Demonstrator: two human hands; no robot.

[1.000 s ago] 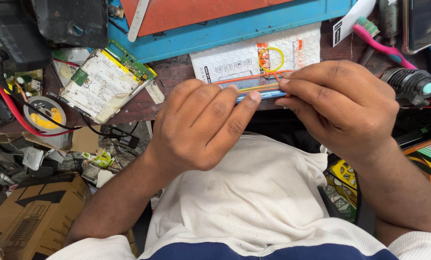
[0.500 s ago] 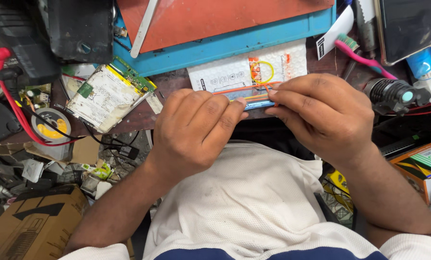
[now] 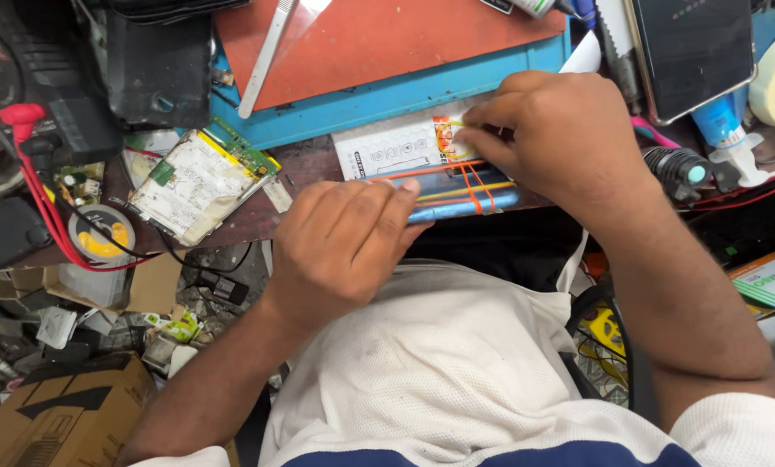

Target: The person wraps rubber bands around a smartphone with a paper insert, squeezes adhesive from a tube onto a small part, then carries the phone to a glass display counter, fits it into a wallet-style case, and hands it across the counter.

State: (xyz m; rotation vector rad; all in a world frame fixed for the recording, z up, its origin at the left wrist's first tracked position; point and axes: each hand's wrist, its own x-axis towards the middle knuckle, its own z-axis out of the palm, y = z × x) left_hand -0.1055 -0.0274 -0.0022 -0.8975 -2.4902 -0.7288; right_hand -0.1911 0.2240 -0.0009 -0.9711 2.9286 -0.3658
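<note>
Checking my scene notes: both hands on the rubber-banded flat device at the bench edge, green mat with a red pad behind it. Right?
Not quite: the mat is blue, not green, as the head view shows. The rest stands: the left hand and right hand are both on the rubber-banded flat device at the bench edge, and the red pad lies on the mat behind it.

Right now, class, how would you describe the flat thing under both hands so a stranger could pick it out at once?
Start at the big red mat in its blue tray. Just below the tray's near edge, between the left hand and right hand, lies a flat blue-edged slab. Unlike the bare taped board to its left, orange and yellow rubber bands cross it.
</note>
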